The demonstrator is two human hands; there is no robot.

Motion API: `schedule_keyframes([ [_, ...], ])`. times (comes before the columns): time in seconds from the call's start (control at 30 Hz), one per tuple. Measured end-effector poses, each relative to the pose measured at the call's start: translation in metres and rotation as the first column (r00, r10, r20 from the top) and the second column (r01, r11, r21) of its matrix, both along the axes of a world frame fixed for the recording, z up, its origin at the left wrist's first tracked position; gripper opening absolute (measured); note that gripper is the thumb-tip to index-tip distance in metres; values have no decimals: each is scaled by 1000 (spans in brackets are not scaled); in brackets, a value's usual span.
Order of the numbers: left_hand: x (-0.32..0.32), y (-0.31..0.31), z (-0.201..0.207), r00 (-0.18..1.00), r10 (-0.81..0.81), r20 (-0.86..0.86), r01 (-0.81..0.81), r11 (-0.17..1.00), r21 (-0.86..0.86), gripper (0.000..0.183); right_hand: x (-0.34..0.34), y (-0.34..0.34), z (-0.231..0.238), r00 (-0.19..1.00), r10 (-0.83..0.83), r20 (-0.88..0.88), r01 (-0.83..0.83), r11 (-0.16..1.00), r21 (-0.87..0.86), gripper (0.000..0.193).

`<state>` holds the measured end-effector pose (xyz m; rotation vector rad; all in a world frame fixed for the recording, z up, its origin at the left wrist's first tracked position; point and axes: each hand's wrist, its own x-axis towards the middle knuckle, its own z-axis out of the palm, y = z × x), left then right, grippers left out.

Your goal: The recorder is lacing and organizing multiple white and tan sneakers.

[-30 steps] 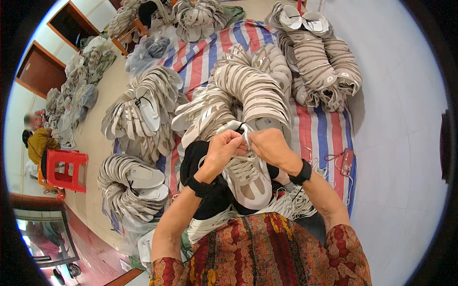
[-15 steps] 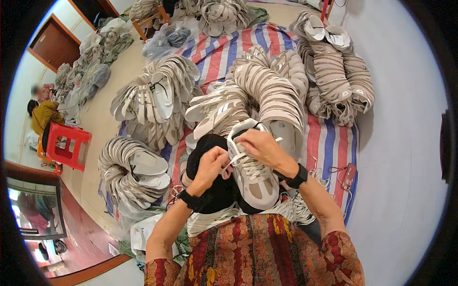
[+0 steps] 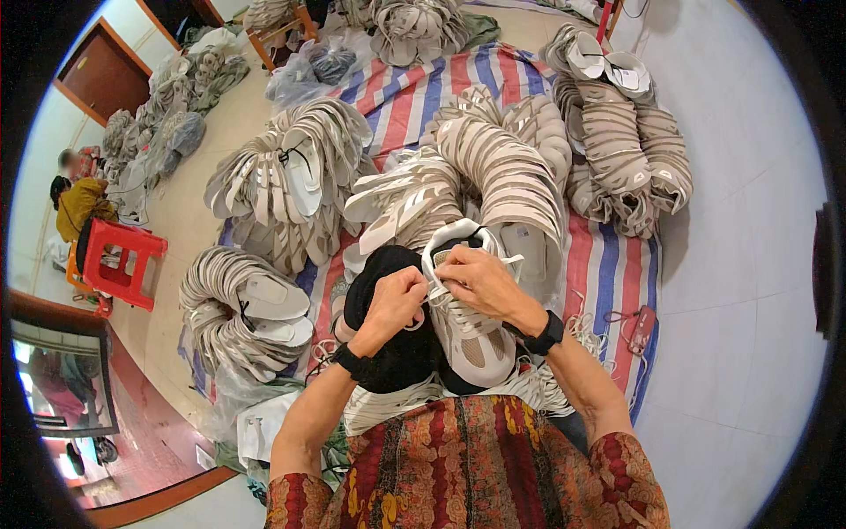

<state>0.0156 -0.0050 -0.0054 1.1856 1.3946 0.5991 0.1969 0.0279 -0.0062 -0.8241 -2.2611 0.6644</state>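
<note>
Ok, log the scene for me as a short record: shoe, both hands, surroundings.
Shoe: white-and-beige mesh shoe upper, toe toward the person
Left hand: pinching a flat white shoelace at the upper's left edge
Right hand: over the top of the lacing, fingers bent; exact grip hidden
Beside: soft black cloth-like item, left of the upper
Beyond: curved stack of beige-and-white shoe uppers
Ground: red, white and blue striped sheet

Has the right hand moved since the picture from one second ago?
Yes. Judged against the arched bundle of shoe uppers ahead, the right hand has moved leftward; it is now over the beige shoe.
</note>
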Motion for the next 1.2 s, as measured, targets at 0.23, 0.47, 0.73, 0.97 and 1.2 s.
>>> schedule_keyframes([
  [0.23, 7, -5, -2, 980, 71, -184, 8, 917, 399, 9, 1, 4, -7, 999, -22, -43, 16, 990, -138, 9],
  [0.47, 11, -5, -2, 990, 140, 16, -137, 929, 343, 13, -7, 2, 0, 996, -57, 69, 58, 998, -15, 7],
  [0.73, 12, -9, 6, 905, 83, -417, 165, 835, 525, 14, 61, 30, 26, 698, -714, 66, 624, 650, 434, 12],
  [0.97, 8, -16, 24, 988, 141, 64, -135, 987, -91, 19, 97, 29, 0, 578, -800, 160, 777, 599, 194, 21],
  [1.2, 28, 18, 24, 906, 107, -409, 298, 522, 799, 7, 86, 38, -7, 994, -105, -39, 98, 981, -165, 38],
])
